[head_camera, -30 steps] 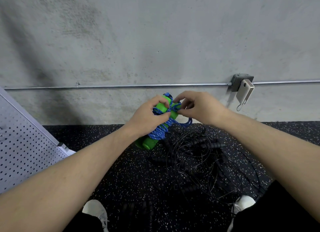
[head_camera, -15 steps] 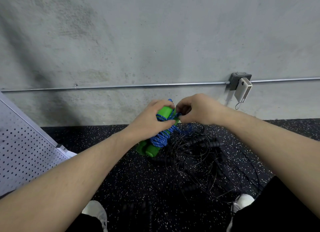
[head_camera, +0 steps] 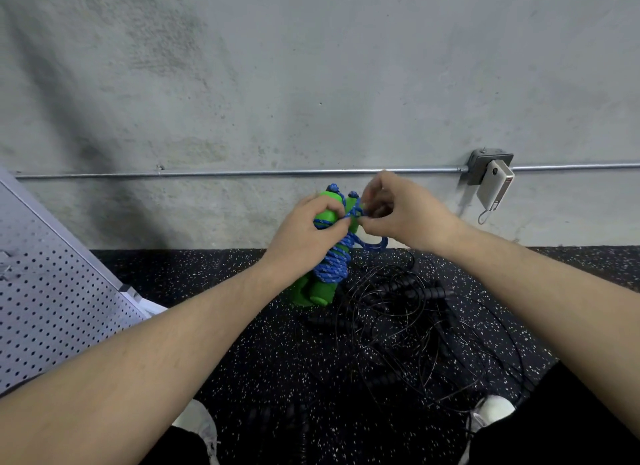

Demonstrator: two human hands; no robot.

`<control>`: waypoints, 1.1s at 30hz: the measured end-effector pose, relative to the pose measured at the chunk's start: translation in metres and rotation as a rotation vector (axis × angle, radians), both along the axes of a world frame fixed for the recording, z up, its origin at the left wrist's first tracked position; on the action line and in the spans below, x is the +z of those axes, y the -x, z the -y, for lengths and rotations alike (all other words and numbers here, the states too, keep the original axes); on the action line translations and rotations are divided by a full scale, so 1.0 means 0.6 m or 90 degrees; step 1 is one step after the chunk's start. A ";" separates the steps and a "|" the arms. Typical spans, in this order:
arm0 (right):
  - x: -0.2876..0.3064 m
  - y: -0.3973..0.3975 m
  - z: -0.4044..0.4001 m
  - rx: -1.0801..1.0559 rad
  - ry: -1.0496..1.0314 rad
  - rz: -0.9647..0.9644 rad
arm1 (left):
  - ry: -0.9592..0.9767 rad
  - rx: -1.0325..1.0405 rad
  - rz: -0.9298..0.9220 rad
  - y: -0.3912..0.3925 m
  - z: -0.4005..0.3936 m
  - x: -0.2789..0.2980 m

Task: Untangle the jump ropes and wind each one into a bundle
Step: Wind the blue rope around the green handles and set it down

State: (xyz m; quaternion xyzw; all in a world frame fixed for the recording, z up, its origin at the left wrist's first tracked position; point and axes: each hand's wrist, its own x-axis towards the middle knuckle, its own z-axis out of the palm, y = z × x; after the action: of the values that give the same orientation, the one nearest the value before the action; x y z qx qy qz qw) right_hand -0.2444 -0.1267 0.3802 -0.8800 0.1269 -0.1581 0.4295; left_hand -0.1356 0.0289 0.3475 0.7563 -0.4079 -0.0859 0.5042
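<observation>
A jump rope with two green foam handles (head_camera: 317, 293) has its blue braided cord (head_camera: 332, 268) wound around the handles into a bundle. My left hand (head_camera: 304, 234) grips the bundle near its upper end, thumb pressed on the cord. My right hand (head_camera: 403, 216) pinches the cord's free end beside the handle tops; a short blue loop (head_camera: 375, 246) hangs under it. Below the bundle, a tangle of thin black jump ropes (head_camera: 408, 329) with ribbed black handles (head_camera: 426, 293) lies on the floor.
The speckled black rubber floor (head_camera: 221, 291) meets a concrete wall (head_camera: 311, 83) carrying a metal conduit (head_camera: 242, 172) and an outlet box with a white device (head_camera: 495, 184). A perforated white panel (head_camera: 45, 291) leans at the left. My white shoes (head_camera: 493, 409) flank the tangle.
Both hands lifted the green-and-blue bundle slightly. My right hand drew a short loop of blue cord out beside the handle tops and keeps pinching the end.
</observation>
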 end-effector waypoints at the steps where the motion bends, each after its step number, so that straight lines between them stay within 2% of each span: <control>1: 0.000 -0.002 -0.003 -0.007 0.020 0.007 | 0.007 0.009 -0.031 0.001 0.002 0.001; 4: 0.002 -0.005 -0.011 -0.019 0.062 0.017 | 0.017 0.023 -0.073 0.001 0.003 0.002; 11: 0.002 -0.008 -0.022 -0.049 0.118 0.002 | 0.039 0.025 -0.071 -0.005 -0.002 -0.001; 18: 0.007 -0.003 -0.020 -0.052 0.141 -0.027 | -0.028 -0.032 0.067 -0.007 -0.015 0.005; 21: 0.011 -0.001 -0.020 -0.052 0.118 -0.014 | -0.064 -0.038 0.103 -0.004 -0.015 0.004; 23: 0.010 0.001 -0.016 -0.043 0.085 -0.008 | -0.071 -0.033 0.088 -0.003 -0.012 0.007; 28: -0.005 -0.001 -0.013 -0.031 0.021 0.007 | -0.028 -0.034 0.047 -0.003 -0.014 0.000; 33: -0.006 -0.001 -0.004 -0.058 0.017 -0.008 | -0.015 -0.045 0.032 -0.003 -0.012 0.000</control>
State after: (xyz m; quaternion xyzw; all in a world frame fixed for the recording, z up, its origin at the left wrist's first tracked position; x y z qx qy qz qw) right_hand -0.2436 -0.1241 0.3769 -0.8798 0.1675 -0.1740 0.4095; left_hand -0.1336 0.0362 0.3476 0.7492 -0.4457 -0.0896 0.4817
